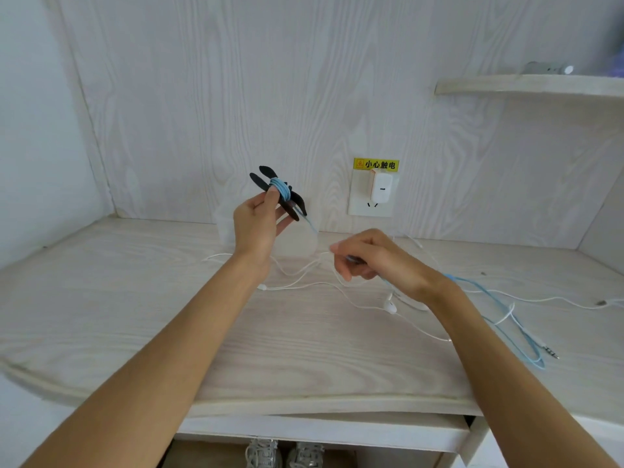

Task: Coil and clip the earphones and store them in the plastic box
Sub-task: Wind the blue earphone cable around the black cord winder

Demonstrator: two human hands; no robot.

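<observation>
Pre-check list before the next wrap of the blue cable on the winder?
1. Left hand holds the black winder: ok.
2. Blue coil sits on the winder's middle: ok.
3. Right hand grips the blue cable: ok.
4. Blue cable free of the white earphones: not ok, they cross on the desk.
5. Plug end loose: ok.
6. Plastic box open: cannot tell.

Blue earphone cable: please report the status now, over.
Left hand holds black clip with blue cable partly wound on it. Right hand pinches the loose part. White earphones tangled on desk underneath.
</observation>
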